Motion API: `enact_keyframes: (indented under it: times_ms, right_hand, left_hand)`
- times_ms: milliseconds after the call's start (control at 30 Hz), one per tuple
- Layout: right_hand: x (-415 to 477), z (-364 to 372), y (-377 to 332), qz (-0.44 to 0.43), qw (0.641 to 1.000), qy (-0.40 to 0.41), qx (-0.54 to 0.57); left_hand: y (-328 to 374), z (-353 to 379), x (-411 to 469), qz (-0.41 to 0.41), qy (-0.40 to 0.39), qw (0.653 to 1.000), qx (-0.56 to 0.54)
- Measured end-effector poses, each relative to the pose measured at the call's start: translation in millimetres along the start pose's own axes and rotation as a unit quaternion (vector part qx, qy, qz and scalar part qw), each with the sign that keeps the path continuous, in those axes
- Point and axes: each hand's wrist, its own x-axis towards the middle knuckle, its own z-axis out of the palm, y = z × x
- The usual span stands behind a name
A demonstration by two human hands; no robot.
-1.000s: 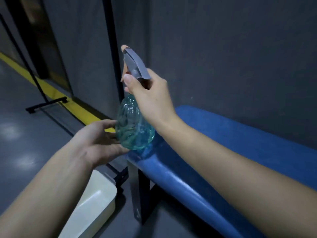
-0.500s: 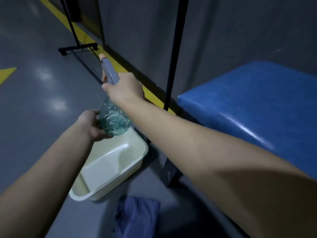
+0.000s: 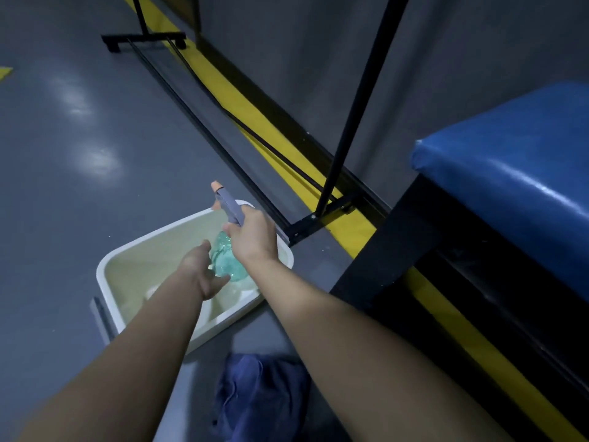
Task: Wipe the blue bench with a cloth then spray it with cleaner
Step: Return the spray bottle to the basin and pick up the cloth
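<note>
Head view looks down on the spray bottle, hanging over a cream plastic basin on the grey floor, and the relation that matters is this: the blue bench lies well apart at 3 o'clock from the grip, while the bottle's long axis runs from its bulb at 5 o'clock up to the nozzle at 11 o'clock, pointing away from the seat. The right hand is nearer the bench and wraps its fingers round the neck under the grey trigger head. The left hand sits at 8 o'clock of the bulb, fingers loosely spread; whether it touches the bulb I cannot tell. The bulb is ribbed, translucent teal plastic with an orange tip. The bench padding looks smooth and glossy. A crumpled blue cloth lies at 6 o'clock.
</note>
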Motion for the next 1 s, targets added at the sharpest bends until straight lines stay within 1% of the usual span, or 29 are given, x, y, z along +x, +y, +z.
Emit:
enact_keyframes:
  times_ms: [233,367,433,533,667,800,867,933,1000]
  right_hand:
    - [-2.1,16.5,24.5,0.013,1.0,0.003,-0.012]
    - [-1.3,24.0,37.5,0.051,0.998,0.012,0.031]
    - [-0.1,25.5,43.1,0.051,0.998,0.016,0.025]
    - [0.3,25.0,51.4,0.052,0.998,0.025,0.011]
    - [3.6,23.2,49.7,0.055,0.998,0.004,-0.042]
    - [6.6,19.6,43.0,0.084,0.993,-0.04,-0.073]
    - [6.2,17.4,40.7,0.095,0.99,-0.053,-0.088]
    - [0.9,13.8,36.7,0.094,0.99,-0.043,-0.097]
    - [-9.4,6.0,31.9,0.062,0.993,-0.014,-0.096]
  left_hand:
    - [-7.5,-3.5,14.4,-0.019,0.012,1.0,-0.003]
    - [-13.9,3.7,13.6,-0.024,-0.016,0.999,-0.025]
    - [-16.2,5.2,13.4,-0.022,-0.03,0.999,-0.032]
    - [-19.8,2.9,16.4,-0.019,-0.025,0.999,-0.02]
    - [-23.9,3.0,13.4,-0.01,-0.039,0.999,-0.028]
    - [-24.2,6.4,4.8,-0.005,-0.055,0.998,-0.039]
    - [-22.9,8.9,0.5,0.001,-0.046,0.999,-0.023]
    - [-21.6,11.5,-3.9,0.022,-0.02,1.0,0.01]
    - [-21.3,14.5,-10.9,0.079,0.018,0.995,0.052]
